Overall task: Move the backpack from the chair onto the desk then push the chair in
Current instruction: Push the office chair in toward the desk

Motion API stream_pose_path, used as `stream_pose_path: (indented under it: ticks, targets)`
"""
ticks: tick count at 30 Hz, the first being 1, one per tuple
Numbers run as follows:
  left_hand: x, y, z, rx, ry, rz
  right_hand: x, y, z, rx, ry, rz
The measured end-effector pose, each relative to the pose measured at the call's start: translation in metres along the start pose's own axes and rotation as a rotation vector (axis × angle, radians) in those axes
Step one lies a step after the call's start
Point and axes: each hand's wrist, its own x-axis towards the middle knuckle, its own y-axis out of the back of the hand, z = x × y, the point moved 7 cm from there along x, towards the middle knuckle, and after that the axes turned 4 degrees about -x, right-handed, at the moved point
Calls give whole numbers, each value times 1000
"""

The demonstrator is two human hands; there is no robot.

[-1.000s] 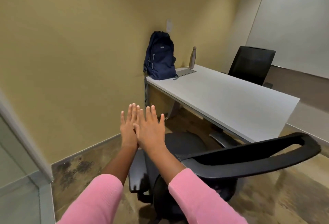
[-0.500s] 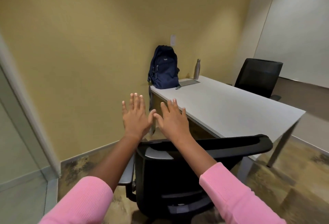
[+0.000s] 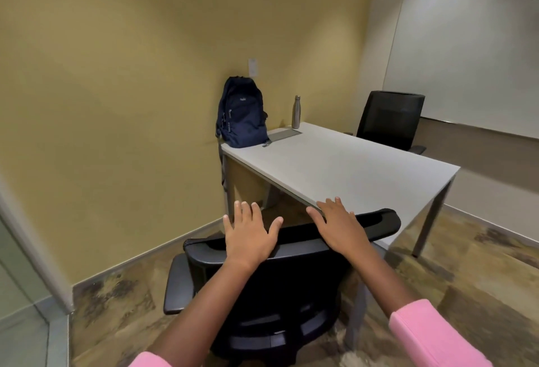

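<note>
A dark blue backpack (image 3: 242,112) stands upright on the far left corner of the white desk (image 3: 344,168), leaning at the yellow wall. The black office chair (image 3: 280,288) stands at the desk's near edge with its backrest towards me. My left hand (image 3: 249,234) lies flat on the left part of the backrest's top rail, fingers spread. My right hand (image 3: 338,226) rests flat on the rail further right, fingers spread over the desk's edge. Neither hand holds anything.
A steel bottle (image 3: 296,112) and a grey flat pad (image 3: 284,134) sit on the desk by the backpack. A second black chair (image 3: 389,120) stands behind the desk's far side. A glass partition (image 3: 20,302) is at the left; a whiteboard (image 3: 466,45) hangs on the right wall.
My hands have moved apart and come down onto the chair's top rail. The chair has turned its back squarely to me and stands nearer the desk.
</note>
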Motion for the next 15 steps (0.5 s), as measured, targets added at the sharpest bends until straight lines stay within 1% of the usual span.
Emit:
stream_pose_path:
  ticks: [2,6,10,11,13,15]
  targets:
    - [-1,1,-4,6,7,-5,-4,-3,8,65,12,-23]
    - [-1,-4,-7,26,16,-74,-10,-9,7,-20,141,-125]
    - [-3,-1,-6,26,32,-111,-21,-2,9,-112,307,-129]
    - [-3,0,-6,20,44,-94,-22,0,9,-132,342,-136]
    - [-1,5,-7,-18,52,15,-22,1,7,-157,390,-124]
    - [-4,11,-7,-55,37,137,-19,4,4,-153,404,-39]
